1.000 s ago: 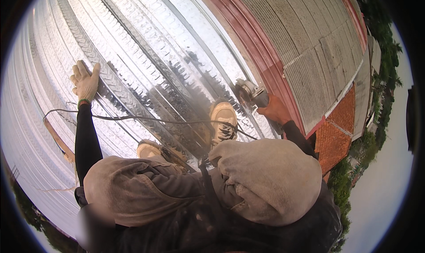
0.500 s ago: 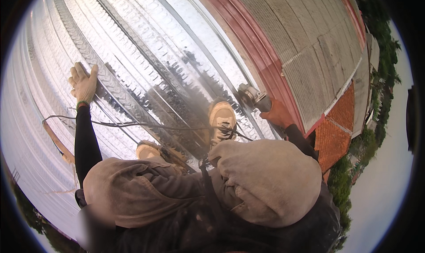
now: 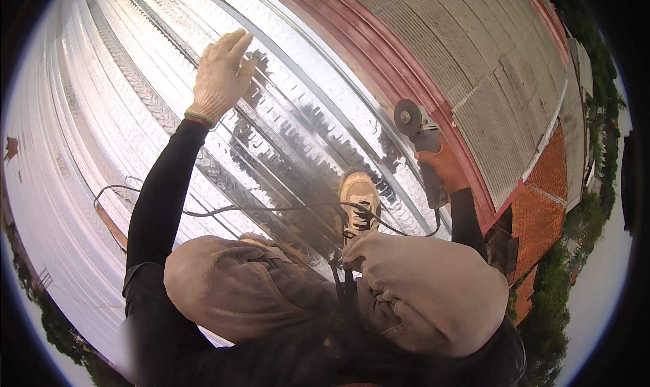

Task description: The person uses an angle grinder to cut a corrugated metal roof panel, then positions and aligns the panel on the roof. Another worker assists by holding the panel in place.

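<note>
The grinder point(image 3: 426, 142) is in the right hand point(image 3: 449, 165), above the strip where the metal sheet point(image 3: 139, 72) meets the red trim point(image 3: 379, 45). Its disc point(image 3: 408, 116) points away from the operator; contact with the sheet and disc rotation cannot be determined from this view. The right fingers wrap the grinder body. The left hand point(image 3: 221, 74), gloved, is extended over the sheet with the fingers straight and close together, thumb apart, gripping nothing; whether it bears on the sheet cannot be told. The cable point(image 3: 298, 206) crosses in front of the operator, over one shoe point(image 3: 361, 191). Dark patches point(image 3: 271, 164) mark the sheet ahead of the shoes. Beyond the trim lie a grey roof point(image 3: 467, 62) and an orange roof point(image 3: 542, 211). The step in hand appears to be positioning the grinder. The next move calls for a firm right grip, stable footing and the cable clear of the disc.
</note>
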